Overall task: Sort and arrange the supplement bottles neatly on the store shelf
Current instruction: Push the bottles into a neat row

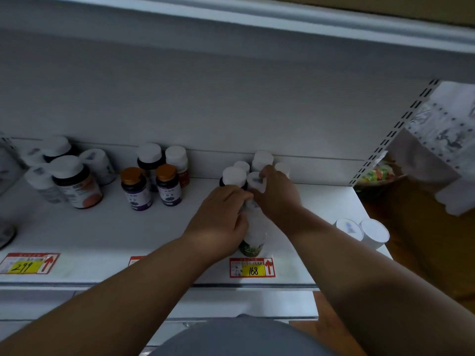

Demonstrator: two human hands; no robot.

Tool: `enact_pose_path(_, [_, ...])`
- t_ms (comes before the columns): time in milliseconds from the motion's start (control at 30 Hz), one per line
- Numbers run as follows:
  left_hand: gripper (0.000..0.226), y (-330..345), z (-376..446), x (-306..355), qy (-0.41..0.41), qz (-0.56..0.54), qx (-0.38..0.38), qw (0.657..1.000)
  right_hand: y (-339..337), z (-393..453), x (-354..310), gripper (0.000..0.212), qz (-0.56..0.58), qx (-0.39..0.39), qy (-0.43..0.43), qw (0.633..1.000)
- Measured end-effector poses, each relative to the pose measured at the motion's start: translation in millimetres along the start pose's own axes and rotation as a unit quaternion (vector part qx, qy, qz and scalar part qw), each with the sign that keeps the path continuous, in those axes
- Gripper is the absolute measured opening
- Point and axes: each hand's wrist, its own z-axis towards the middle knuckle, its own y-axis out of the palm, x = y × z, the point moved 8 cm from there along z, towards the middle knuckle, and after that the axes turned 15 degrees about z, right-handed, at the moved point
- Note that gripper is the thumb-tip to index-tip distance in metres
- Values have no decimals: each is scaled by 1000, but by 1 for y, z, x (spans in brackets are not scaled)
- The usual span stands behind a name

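Observation:
On the white shelf [77, 235] a cluster of white-capped bottles [234, 176] stands near the back wall. My right hand [279, 195] curls round a white-capped bottle [257, 181] in that cluster. My left hand [221, 217] grips a bottle lying between the hands, mostly hidden under my fingers. A green-labelled bottle [253, 244] stands just in front, below both hands. Two orange-capped purple bottles [136, 188] and two white-capped ones [150, 156] stand left of centre. Several larger white-capped bottles [74, 181] sit at the far left.
Two white-capped bottles [362, 232] stand at the shelf's right end. Price tags reading 299 [25, 264] and 168 [253, 268] line the front edge. An upper shelf [231, 14] overhangs. A slotted upright [393, 132] bounds the right side, with packaged goods [377, 174] beyond.

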Motion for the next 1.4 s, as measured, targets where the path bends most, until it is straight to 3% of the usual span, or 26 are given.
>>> enact_pose_path(133, [43, -6, -1, -6, -54, -54, 8, 997, -39, -17, -7, 33, 72, 93, -21, 993])
enact_pose_path(200, [43, -16, -4, -7, -82, -93, 42, 991, -55, -31, -12, 18, 224, 105, -10, 969])
enact_pose_path(233, [41, -22, -6, -7, -95, -121, 59, 986, -57, -37, -16, 16, 348, 91, 5, 933])
enact_pose_path(267, [38, -27, -8, -6, -106, -151, 72, 980, -55, -44, -18, 19, 479, 69, 38, 874])
enact_pose_path(333, [33, -34, -13, -1, -115, -197, 87, 970, -39, -59, -27, 31, 683, 3, 138, 717])
enact_pose_path(367, [34, -38, -16, 2, -113, -215, 92, 966, -34, -66, -32, 34, 730, -19, 174, 661])
enact_pose_path(400, [34, -42, -19, 6, -105, -229, 98, 963, -30, -74, -39, 34, 754, -40, 186, 628])
enact_pose_path(467, [33, -50, -24, 16, -74, -244, 111, 960, -27, -87, -49, 34, 777, -67, 165, 603])
enact_pose_path(567, [35, -55, -31, 27, -31, -246, 112, 962, -30, -102, -53, 46, 774, -61, 141, 614])
enact_pose_path(667, [43, -51, -37, 30, -31, -261, 102, 959, -40, -109, -48, 57, 739, -43, 132, 659])
enact_pose_path(900, [48, -47, -43, 40, -38, -280, 80, 956, -58, -128, -47, 43, 646, -42, 147, 748])
enact_pose_path(1033, [50, -44, -40, 58, -20, -285, 61, 956, -69, -135, -43, 51, 629, -11, 155, 762])
enact_pose_path(1200, [56, -31, -29, 77, -17, -279, 35, 960, -87, -134, -26, 26, 664, 16, 156, 731])
enact_pose_path(1400, [46, -17, 1, 114, 9, -270, 50, 962, -132, -120, -5, 40, 619, -4, 87, 781])
